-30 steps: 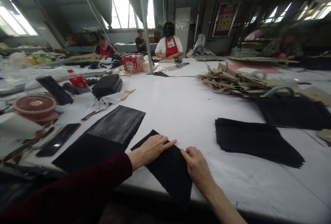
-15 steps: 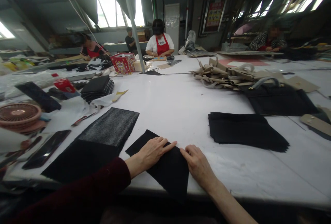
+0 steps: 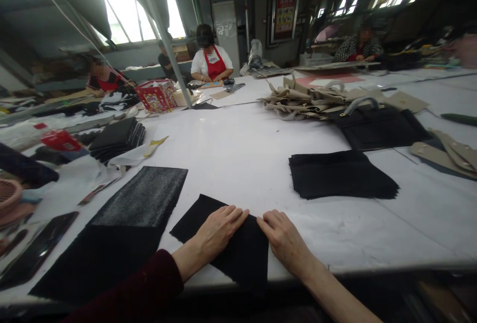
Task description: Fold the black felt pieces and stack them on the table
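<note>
A black fabric piece [image 3: 244, 256] lies on the white table [image 3: 242, 154] at its near edge, one corner hanging over. My left hand [image 3: 218, 231] rests flat on the piece, fingers stretched out toward its right edge. My right hand [image 3: 283, 241] lies at that right edge with fingers bent down onto the cloth, fingertips close to those of the left hand. Neither hand lifts anything. A long dark strip of fabric [image 3: 122, 233] lies just left of the piece.
A stack of black fabric pieces [image 3: 339, 176] sits to the right. Behind it lie a black bag [image 3: 376, 126] and beige straps [image 3: 305, 99]. Another black stack [image 3: 115, 136] and a red box [image 3: 154, 95] stand at left. People in red aprons [image 3: 210, 62] work across the table.
The view has swung to the right and the hands stay on the black piece. My left fingers have drawn slightly closer together beside the right hand.
</note>
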`<action>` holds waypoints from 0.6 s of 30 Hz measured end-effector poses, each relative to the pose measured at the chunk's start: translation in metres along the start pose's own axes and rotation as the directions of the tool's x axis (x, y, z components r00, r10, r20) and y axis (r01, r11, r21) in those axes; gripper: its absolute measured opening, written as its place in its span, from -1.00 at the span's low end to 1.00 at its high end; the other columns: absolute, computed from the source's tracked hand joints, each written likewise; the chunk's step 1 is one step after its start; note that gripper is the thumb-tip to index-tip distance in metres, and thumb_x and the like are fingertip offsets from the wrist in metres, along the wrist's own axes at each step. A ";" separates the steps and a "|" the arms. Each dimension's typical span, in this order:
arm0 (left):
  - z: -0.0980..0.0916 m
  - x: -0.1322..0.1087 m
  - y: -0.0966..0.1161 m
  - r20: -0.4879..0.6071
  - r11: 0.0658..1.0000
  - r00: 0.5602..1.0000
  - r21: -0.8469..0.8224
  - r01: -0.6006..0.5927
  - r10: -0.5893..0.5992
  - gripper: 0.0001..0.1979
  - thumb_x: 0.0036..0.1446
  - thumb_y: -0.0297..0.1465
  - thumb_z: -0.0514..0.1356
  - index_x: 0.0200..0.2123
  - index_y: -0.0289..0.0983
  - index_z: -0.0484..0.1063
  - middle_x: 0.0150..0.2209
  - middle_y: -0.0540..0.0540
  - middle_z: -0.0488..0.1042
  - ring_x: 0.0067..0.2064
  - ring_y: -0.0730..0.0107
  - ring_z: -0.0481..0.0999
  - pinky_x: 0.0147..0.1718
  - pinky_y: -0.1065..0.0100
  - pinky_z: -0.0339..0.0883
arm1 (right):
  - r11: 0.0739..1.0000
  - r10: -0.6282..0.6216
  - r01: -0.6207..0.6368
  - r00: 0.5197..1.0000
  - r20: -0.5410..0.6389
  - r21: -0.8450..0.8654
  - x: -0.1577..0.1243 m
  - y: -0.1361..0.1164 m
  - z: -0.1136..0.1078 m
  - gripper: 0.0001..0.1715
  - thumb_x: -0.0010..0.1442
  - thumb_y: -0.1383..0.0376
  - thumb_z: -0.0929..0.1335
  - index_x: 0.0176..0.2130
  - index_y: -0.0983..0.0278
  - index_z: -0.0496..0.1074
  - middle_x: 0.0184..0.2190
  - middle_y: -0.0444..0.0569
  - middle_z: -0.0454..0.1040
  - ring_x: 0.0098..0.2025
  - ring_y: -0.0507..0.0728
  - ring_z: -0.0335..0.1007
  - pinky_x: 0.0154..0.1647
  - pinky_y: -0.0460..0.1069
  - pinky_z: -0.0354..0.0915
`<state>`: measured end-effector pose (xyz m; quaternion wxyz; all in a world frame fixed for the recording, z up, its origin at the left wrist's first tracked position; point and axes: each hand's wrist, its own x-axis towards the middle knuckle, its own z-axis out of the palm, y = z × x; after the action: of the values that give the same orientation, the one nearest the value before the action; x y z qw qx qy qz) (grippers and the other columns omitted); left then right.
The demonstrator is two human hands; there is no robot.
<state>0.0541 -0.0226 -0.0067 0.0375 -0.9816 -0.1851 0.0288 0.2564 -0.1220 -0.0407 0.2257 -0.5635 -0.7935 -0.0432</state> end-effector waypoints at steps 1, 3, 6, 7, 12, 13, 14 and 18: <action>0.000 0.000 0.000 0.003 1.000 1.000 0.002 0.002 -0.002 -0.41 0.26 -0.60 -0.02 0.33 -0.24 0.01 0.02 -0.15 0.37 0.04 0.24 0.35 0.05 0.22 0.27 | 1.000 0.005 -0.005 1.000 0.001 -0.002 -0.001 0.000 0.000 -0.70 0.27 0.53 0.23 -0.05 0.35 0.41 -0.28 0.02 0.34 -0.21 0.16 0.18 -0.17 0.05 0.16; 0.000 0.001 0.001 0.009 1.000 1.000 0.010 0.001 -0.001 -0.38 0.25 -0.60 -0.01 0.35 -0.19 -0.02 0.01 -0.14 0.37 0.02 0.22 0.35 0.03 0.20 0.28 | 1.000 0.014 -0.014 1.000 0.007 -0.005 -0.003 0.001 0.001 -0.70 0.27 0.53 0.22 -0.06 0.35 0.41 -0.27 0.02 0.34 -0.20 0.17 0.18 -0.16 0.06 0.15; -0.001 0.003 0.002 0.010 1.000 1.000 0.018 -0.015 0.014 -0.40 0.26 -0.57 0.00 0.34 -0.16 0.02 0.00 -0.15 0.36 0.01 0.19 0.35 0.03 0.17 0.28 | 1.000 0.024 -0.024 1.000 0.010 -0.007 -0.005 0.002 0.001 -0.72 0.26 0.52 0.22 -0.09 0.34 0.42 -0.29 0.01 0.33 -0.21 0.17 0.17 -0.16 0.06 0.14; -0.001 0.004 0.002 0.004 1.000 1.000 0.015 -0.024 0.024 -0.42 0.27 -0.56 0.00 0.33 -0.16 0.04 0.01 -0.16 0.36 0.02 0.20 0.35 0.05 0.16 0.27 | 1.000 0.025 -0.025 1.000 0.004 -0.010 -0.005 0.002 0.000 -0.72 0.26 0.52 0.22 -0.10 0.33 0.42 -0.29 0.01 0.33 -0.22 0.17 0.17 -0.16 0.06 0.14; 0.001 0.007 0.003 -0.007 0.996 0.997 -0.029 -0.081 0.081 -0.49 0.30 -0.54 0.00 0.30 -0.26 0.07 0.04 -0.16 0.37 0.01 0.23 0.35 0.05 0.23 0.27 | 0.999 0.046 -0.046 0.999 -0.006 -0.018 -0.008 0.001 -0.002 -0.71 0.25 0.52 0.23 -0.09 0.32 0.42 -0.30 0.00 0.33 -0.24 0.16 0.17 -0.18 0.06 0.14; 0.001 0.008 0.003 -0.001 0.996 0.997 -0.034 -0.083 0.083 -0.48 0.29 -0.55 0.00 0.30 -0.27 0.07 0.03 -0.15 0.38 0.00 0.23 0.35 0.04 0.24 0.27 | 0.999 0.051 -0.051 0.999 -0.004 -0.020 -0.009 0.001 -0.003 -0.71 0.25 0.52 0.23 -0.10 0.32 0.42 -0.30 0.00 0.33 -0.24 0.15 0.17 -0.19 0.05 0.14; 0.002 0.008 0.004 0.005 0.996 0.997 -0.038 -0.083 0.083 -0.46 0.28 -0.56 0.00 0.31 -0.27 0.05 0.02 -0.15 0.39 0.00 0.23 0.36 0.03 0.25 0.28 | 0.998 0.056 -0.056 0.998 -0.002 -0.020 -0.010 0.000 -0.004 -0.71 0.26 0.53 0.22 -0.10 0.32 0.42 -0.31 -0.01 0.33 -0.25 0.15 0.17 -0.20 0.05 0.14; 0.003 0.007 0.005 0.008 0.996 0.997 -0.032 -0.078 0.078 -0.39 0.26 -0.58 0.00 0.35 -0.23 -0.03 0.04 -0.13 0.38 0.03 0.21 0.35 0.06 0.23 0.25 | 0.993 0.113 -0.112 0.994 -0.013 0.036 -0.012 0.000 -0.005 -0.67 0.29 0.52 0.19 -0.03 0.32 0.39 -0.28 0.01 0.35 -0.22 0.16 0.20 -0.15 0.07 0.15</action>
<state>0.0625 -0.0242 -0.0102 0.0200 -0.9884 -0.1471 0.0319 0.2606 -0.1345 -0.0414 0.2438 -0.6028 -0.7595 -0.0209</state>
